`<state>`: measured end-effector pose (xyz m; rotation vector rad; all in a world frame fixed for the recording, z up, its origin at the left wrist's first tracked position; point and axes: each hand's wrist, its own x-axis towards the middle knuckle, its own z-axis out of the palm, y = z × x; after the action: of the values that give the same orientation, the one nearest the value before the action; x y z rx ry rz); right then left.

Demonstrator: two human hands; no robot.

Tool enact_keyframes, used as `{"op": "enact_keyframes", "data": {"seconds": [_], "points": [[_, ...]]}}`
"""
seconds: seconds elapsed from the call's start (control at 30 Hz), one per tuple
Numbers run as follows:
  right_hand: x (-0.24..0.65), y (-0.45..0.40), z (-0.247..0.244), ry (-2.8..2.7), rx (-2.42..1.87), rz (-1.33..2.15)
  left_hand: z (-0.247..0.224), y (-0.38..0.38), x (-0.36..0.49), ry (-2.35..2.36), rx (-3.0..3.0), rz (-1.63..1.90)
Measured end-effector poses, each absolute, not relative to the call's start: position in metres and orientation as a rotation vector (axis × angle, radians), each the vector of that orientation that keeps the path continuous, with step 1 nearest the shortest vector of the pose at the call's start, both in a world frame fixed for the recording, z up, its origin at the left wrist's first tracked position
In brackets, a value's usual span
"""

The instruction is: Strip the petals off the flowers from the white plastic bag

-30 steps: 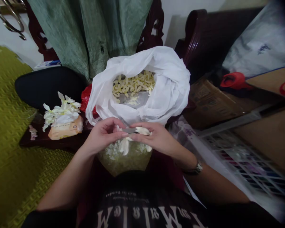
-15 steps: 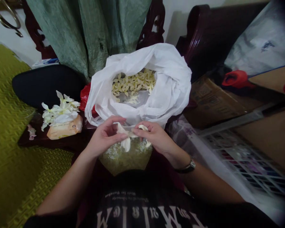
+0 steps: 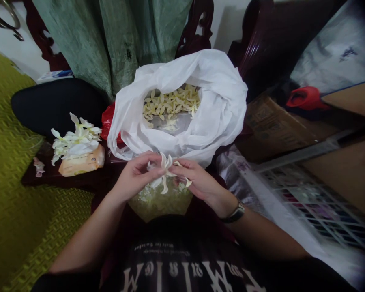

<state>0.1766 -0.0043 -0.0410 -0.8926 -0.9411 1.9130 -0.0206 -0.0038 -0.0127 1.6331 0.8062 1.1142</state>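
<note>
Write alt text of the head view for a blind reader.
The left hand and right hand hold a white flower between them, by an open white plastic bag of pale yellow petals. More white flowers lie on a peach packet.

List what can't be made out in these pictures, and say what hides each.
All from the head view:
- The white flower: the left hand and right hand hide where it is gripped.
- The pale container under the hands: the hands cover its top, the person's dark shirt its lower part.
- The red plastic: the white plastic bag hides most of it.
- The print on the packet: too small to read.
</note>
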Motion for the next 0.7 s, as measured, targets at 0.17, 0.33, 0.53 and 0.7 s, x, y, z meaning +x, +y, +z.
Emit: {"op": "enact_keyframes", "data": {"seconds": [0.17, 0.33, 0.53, 0.7], "points": [[0.181, -0.003, -0.045, -0.973, -0.919, 1.827, -0.016, -0.004, -0.018, 0.848, 1.592, 1.139], [0.196, -0.008, -0.031, -1.261, -1.063, 1.308, -0.01, -0.005, -0.019, 0.972, 1.749, 1.23], [0.192, -0.006, -0.024, -1.448, -1.029, 1.198, -0.004, -0.008, -0.014, 0.98, 1.906, 1.186], [0.191, -0.005, -0.04, -1.242, -1.008, 1.283, -0.01, -0.008, -0.016, 1.013, 1.778, 1.246]]}}
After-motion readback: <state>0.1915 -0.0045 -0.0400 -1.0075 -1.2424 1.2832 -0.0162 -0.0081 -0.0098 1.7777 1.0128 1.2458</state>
